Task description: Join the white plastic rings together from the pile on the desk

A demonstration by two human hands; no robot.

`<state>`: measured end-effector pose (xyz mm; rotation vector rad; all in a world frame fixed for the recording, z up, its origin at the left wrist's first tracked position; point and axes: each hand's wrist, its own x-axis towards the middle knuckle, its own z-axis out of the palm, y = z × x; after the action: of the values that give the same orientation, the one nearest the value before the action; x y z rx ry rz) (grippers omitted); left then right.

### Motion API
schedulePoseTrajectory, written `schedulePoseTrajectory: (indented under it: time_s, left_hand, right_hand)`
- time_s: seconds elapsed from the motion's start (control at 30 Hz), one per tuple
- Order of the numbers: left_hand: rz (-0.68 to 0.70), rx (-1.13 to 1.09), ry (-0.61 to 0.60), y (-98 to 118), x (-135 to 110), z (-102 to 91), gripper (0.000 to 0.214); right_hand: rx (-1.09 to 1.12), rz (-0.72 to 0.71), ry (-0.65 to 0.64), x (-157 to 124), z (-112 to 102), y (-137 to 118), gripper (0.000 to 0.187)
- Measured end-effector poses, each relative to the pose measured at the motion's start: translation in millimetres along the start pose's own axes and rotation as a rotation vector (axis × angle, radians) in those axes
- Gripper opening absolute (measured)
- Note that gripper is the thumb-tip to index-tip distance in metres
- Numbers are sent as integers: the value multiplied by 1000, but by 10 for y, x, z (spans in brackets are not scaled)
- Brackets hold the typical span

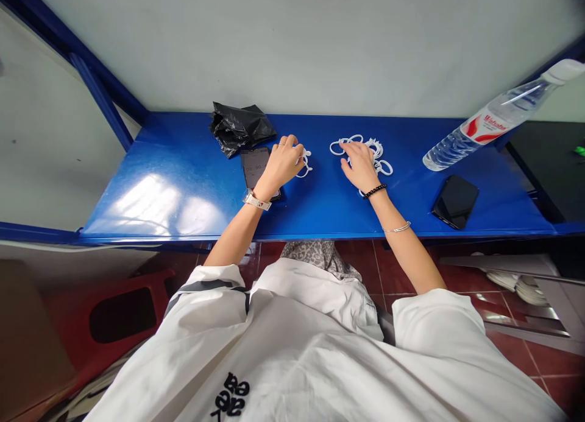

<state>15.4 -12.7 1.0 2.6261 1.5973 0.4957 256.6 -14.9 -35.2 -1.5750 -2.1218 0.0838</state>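
Note:
My left hand (284, 161) is over the blue table, its fingers curled down. Thin white loops (305, 170) stick out from under its fingertips, and the fingers hide part of them. My right hand (361, 164) rests on a loose pile of white loops (377, 148), with thumb and fingers apart. One loop (335, 147) lies at its fingertips, and others show on both sides of the hand. What the loops are made of cannot be told.
A phone (256, 164) showing a timer lies partly under my left forearm. Behind it sits a crumpled black plastic bag (242, 126). To the right are a water bottle (489, 120) and a black phone (456, 201). The blue table (311, 218) meets a pale wall (311, 50).

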Motion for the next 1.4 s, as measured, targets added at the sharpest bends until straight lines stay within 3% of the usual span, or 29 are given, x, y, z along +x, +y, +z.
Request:
schedulePoseTrajectory:
  time_s: [0.17,0.47,0.67,0.97,1.2,1.4]
  left_hand:
    - [-13,14,-27,24,-7,-20,22]
    - [21,25,-52,18,-13,14,23]
    - [28,29,-43,9,-15,32,23]
    - [43,33,-19,-5,-6,46,22]
    - [54,12,-4,-11,-2,55,20]
    - [48,3,-22,7,-10,26,22]
  right_hand:
    - [-46,-49,-88,-36,69,-22,43]
    - [-57,-65,-76,-30,-9,-16,20]
    - [-52,-45,-56,-31,-40,-61,15]
    - [37,38,40,4,-58,-66,13]
    - [302,101,158,29,-66,-31,6]
    - [402,169,257,43,-96,-18,6]
